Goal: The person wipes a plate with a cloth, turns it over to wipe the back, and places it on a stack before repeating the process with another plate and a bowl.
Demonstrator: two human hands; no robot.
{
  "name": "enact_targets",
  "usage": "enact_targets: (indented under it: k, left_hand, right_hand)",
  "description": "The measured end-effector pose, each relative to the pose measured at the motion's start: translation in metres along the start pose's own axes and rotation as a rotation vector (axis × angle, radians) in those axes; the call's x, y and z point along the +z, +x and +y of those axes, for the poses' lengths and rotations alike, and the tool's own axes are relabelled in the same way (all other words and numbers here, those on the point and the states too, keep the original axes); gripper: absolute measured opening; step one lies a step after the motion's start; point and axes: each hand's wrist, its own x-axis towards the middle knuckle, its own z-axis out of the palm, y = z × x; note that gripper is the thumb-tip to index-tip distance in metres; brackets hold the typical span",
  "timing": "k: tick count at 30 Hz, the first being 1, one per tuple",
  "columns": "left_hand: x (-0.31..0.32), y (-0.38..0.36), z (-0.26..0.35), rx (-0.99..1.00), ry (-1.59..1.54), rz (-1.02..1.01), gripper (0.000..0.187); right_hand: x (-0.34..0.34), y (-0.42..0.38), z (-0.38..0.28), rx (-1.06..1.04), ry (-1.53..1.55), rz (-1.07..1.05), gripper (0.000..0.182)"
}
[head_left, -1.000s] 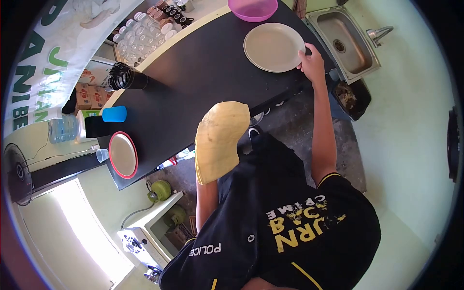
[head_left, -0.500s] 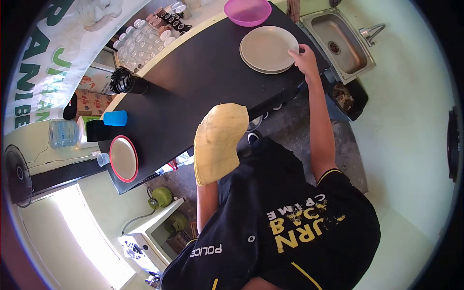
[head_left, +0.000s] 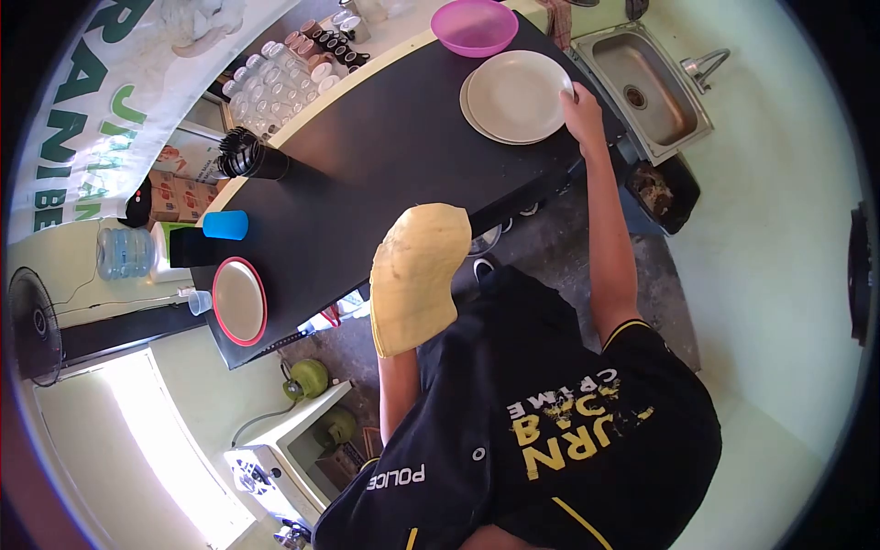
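Observation:
My right hand [head_left: 584, 117] is closed on the right rim of the upper cream plate [head_left: 519, 94]. Beneath it lies the lower cream plate [head_left: 471, 115], its left and bottom edge showing, on the black counter [head_left: 394, 128]. A folded yellow cloth [head_left: 419, 275] covers my left hand completely, so its fingers are hidden; only the forearm [head_left: 396, 394] emerges below. The cloth hangs in front of the counter's near edge.
A pink bowl [head_left: 474, 27] stands beyond the plates, and a steel sink [head_left: 642, 92] with a faucet is at right. Below the sink sits a black bin [head_left: 674, 197]. Leftward are a red-rimmed plate [head_left: 240, 301], a blue cup [head_left: 225, 225] and several glass jars [head_left: 275, 92].
The upper plate has shifted right relative to the lower one, exposing more of the lower plate's left side. My right thumb no longer reaches visibly over the plate. The cloth has hardly moved.

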Motion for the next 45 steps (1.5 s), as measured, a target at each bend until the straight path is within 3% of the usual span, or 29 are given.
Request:
enact_targets:
  k: [11,23,26,38,45]
  left_hand:
    - [-0.006,-0.004,0.002,0.026,0.002,0.016,0.061]
    - [-0.006,-0.006,0.004,0.047,0.007,0.031,0.062]
    - [-0.006,-0.005,0.004,0.051,0.004,0.031,0.062]
    - [-0.007,0.000,0.001,0.068,-0.001,0.037,0.062]
    - [-0.006,0.004,-0.003,0.086,-0.002,0.035,0.063]
  right_hand:
    - [0.012,0.002,-0.021,-0.011,-0.001,0.120,0.044]
    - [0.016,0.023,-0.020,0.225,0.275,0.001,0.056]
    - [0.013,0.019,-0.025,0.130,0.225,0.094,0.052]
    - [-0.030,-0.013,-0.086,-0.631,0.062,0.222,0.032]
    - [-0.047,-0.022,-0.117,-0.813,0.052,0.314,0.027]
